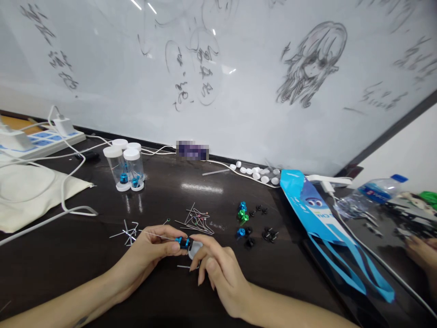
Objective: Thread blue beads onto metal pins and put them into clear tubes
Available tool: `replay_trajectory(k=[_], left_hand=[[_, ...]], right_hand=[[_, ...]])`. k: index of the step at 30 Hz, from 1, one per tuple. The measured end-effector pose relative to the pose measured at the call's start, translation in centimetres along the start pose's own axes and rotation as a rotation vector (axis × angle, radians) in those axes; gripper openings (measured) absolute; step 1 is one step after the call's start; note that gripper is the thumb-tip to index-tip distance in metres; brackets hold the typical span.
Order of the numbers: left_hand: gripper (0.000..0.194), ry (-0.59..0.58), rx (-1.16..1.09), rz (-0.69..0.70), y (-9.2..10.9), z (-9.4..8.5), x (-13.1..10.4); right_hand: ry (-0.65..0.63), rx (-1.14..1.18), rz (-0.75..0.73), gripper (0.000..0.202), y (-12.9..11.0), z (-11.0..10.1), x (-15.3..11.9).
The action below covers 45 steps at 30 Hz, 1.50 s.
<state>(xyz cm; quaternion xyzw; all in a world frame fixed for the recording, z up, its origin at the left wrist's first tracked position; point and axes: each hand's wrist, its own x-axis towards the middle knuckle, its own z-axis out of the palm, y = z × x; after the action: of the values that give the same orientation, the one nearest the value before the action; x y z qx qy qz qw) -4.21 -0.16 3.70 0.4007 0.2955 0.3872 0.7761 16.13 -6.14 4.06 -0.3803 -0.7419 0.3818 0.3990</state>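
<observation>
My left hand (153, 248) pinches a small blue-and-black part (184, 243) between thumb and fingers. A thin metal rod (160, 235) runs leftward from it, across the hand. My right hand (225, 280) reaches in from the right, its index fingertip at the black end of the part and its other fingers bent and apart. Partly behind those fingers shows a pale round cap or tube end (195, 250); whether it is touched is unclear. A short metal rod (184, 266) lies below. Beyond the hands are a pile of thin metal pins (196, 221) and several bent hex keys (129, 233).
Capped clear tubes (132, 164) holding blue parts stand at back left. Blue, green and black small parts (243, 216) lie right of centre. White caps (256, 172) line the whiteboard (239, 105). A blue strap bag (307, 205), a bottle (382, 187) and another person's hand (421, 250) are at right.
</observation>
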Motion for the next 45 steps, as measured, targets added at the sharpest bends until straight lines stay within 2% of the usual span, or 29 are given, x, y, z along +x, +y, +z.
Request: replay_trajectory(k=[10, 32, 39, 45], left_hand=[[0.017, 0.035, 0.015, -0.011, 0.2, 0.23, 0.03], [0.018, 0.033, 0.001, -0.016, 0.02, 0.04, 0.07], [0.014, -0.008, 0.095, -0.017, 0.27, 0.53, -0.1], [0.012, -0.036, 0.189, 0.0, 0.14, 0.67, -0.27]], right_hand=[[0.02, 0.004, -0.013, 0.05, 0.22, 0.07, -0.04], [0.016, -0.002, 0.002, 0.048, 0.01, -0.04, -0.04], [0.042, -0.042, 0.175, 0.032, -0.33, 0.34, 0.23], [0.079, -0.101, 0.197, 0.019, -0.27, 0.54, 0.23]])
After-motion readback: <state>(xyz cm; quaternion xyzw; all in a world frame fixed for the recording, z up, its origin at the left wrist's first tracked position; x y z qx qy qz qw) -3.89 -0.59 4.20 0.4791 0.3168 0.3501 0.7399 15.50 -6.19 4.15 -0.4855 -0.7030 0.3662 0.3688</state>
